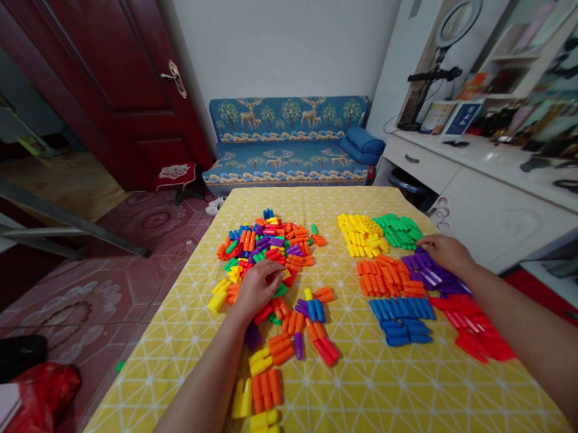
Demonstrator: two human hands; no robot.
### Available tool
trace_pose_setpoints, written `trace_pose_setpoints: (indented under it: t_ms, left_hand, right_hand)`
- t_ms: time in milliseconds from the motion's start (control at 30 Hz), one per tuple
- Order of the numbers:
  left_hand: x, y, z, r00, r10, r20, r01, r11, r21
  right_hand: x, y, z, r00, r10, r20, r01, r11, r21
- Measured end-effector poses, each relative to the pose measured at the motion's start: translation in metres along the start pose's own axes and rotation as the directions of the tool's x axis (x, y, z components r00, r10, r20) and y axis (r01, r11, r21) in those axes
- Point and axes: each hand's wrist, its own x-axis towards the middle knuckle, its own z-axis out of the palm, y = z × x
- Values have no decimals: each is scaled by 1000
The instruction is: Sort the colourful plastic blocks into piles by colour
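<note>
Purple blocks [429,273] by right hand [444,253], mixed pile [271,237] under half-curled left hand [258,285], grips unclear

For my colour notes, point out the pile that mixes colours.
The multicoloured heap of tube-shaped plastic pieces at the left hand; the yellow, green, orange, purple, blue and red piles at right each show one colour.

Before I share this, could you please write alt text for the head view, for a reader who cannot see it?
A person's left hand is at a mixed pile of colourful pieces on a yellow tablecloth; the right hand is near the purple pieces, one of six single-colour groups. A blue sofa stands beyond.
</note>
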Motion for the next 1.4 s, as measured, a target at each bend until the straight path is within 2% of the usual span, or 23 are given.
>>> trace_pose_setpoints:
  t_ms: [133, 200, 267, 367, 433, 467, 567, 667, 733, 867, 933, 1100, 1400]
  left_hand:
    - [0, 0, 0, 1000, 2, -4, -2, 1000, -4]
    - [0, 0, 0, 1000, 2, 1, -2, 1000, -2]
    - [1, 0, 0, 1000, 0, 4, 0, 1000, -3]
    - [1, 0, 0, 1000, 0, -4, 0, 1000, -10]
    - [1, -1, 0, 1000, 1, -7, -1, 1000, -9]
    - [1, -1, 0, 1000, 2, -6, -2, 1000, -8]
    - [0, -1, 1, 1000, 2, -4, -2, 1000, -13]
    - [0, -2, 2, 1000, -11, -18, 11, 1000, -16]
    - [0, -2, 3, 999, -22, -34, 21, 999, -25]
    - [0, -2, 3, 993, -56, -105, 49, 997, -64]
    - [0, -2, 2, 988, -65, -137, 55, 996, -71]
    - [1, -5, -1, 987, -56, -150, 49, 998, -49]
    - [0, 1, -2, 1000, 25, -14, -24, 994, 111]
  right_hand:
    - [2, -4, -9, 998, 70, -1, -70, 997, -28]
    - [1, -15, -14, 993, 99, -63, -101, 994, -35]
    - [-6, -37, -17, 986, 81, -143, -85, 996, -20]
    - [-34, -94, -10, 980, -93, -174, 109, 991, 84]
    - [-70, -143, 1, 939, -313, -142, 341, 897, 281]
    - [-91, -169, 7, 913, -393, -104, 404, 844, 353]
    - [-157, -233, 26, 849, -527, 42, 469, 787, 402]
    - [-196, -271, 43, 762, -626, 162, 539, 754, 376]
    - [-198, -283, 54, 769, -620, 155, 543, 762, 353]
    - [-165, -299, 77, 869, -491, 54, 447, 828, 338]
    - [-148, -308, 87, 893, -450, 0, 420, 834, 357]
    - [-134, -321, 97, 914, -397, -84, 397, 833, 385]
    - [-136, -319, 93, 918, -363, -156, 391, 777, 492]
